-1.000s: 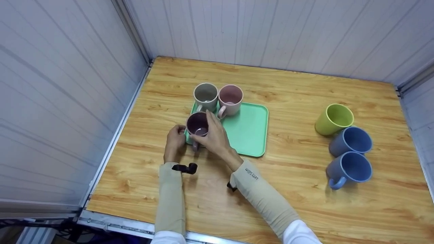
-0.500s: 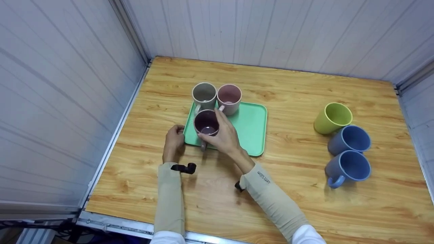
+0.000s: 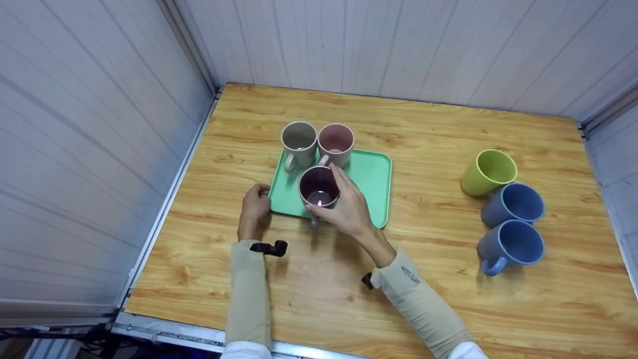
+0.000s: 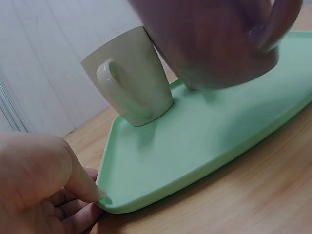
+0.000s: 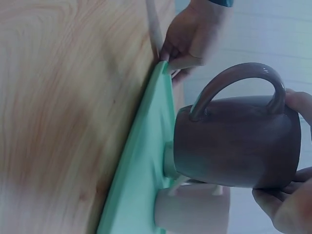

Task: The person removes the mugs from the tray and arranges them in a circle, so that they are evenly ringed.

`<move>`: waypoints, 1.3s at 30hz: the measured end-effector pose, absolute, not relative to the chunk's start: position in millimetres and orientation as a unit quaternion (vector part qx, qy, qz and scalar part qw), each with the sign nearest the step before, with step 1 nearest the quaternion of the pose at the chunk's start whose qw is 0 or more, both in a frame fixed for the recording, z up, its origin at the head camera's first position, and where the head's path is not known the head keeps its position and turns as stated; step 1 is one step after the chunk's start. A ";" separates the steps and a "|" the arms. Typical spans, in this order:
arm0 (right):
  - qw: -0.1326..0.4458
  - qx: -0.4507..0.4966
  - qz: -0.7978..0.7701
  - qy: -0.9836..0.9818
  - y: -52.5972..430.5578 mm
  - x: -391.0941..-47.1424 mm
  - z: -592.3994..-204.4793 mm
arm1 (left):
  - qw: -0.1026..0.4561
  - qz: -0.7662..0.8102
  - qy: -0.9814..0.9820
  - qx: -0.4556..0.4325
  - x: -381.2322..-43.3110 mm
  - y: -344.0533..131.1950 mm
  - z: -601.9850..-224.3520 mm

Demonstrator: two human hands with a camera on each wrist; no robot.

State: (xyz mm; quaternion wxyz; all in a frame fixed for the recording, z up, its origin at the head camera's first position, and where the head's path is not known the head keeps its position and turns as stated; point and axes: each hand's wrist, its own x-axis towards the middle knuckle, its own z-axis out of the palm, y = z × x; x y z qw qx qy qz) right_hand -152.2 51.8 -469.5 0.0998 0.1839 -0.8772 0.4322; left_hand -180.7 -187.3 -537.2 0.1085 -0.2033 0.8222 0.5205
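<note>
Pale panelled walls point(image 3: 319, 47) enclose the wood-grain tabletop point(image 3: 428, 219) on three sides.

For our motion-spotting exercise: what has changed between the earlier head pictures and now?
The right hand has carried the dark purple mug rightward over the green tray, away from the left hand. Neither hold changed. The left hand still pinches the tray's edge; the gray mug, pink mug, yellow cup, farther blue mug and nearer blue mug stayed put.
</note>
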 end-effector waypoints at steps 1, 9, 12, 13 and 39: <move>0.102 0.183 0.430 -0.878 54.5 -151.2 -468.1 | 0.108 0.523 0.821 -0.204 -181.1 -187.3 -537.5; 0.109 0.166 0.428 -0.882 80.2 -146.4 -458.8 | 0.103 0.518 0.826 -0.197 -182.1 -187.3 -539.3; 0.108 0.153 0.430 -0.883 90.5 -145.6 -457.3 | 0.100 0.517 0.827 -0.196 -181.9 -187.5 -539.5; 0.106 0.148 0.430 -0.884 93.9 -145.3 -456.8 | 0.099 0.518 0.827 -0.195 -181.9 -187.5 -539.6; 0.116 0.037 0.437 -0.891 177.6 -116.5 -462.8 | 0.096 0.509 0.833 -0.196 -183.5 -187.4 -541.6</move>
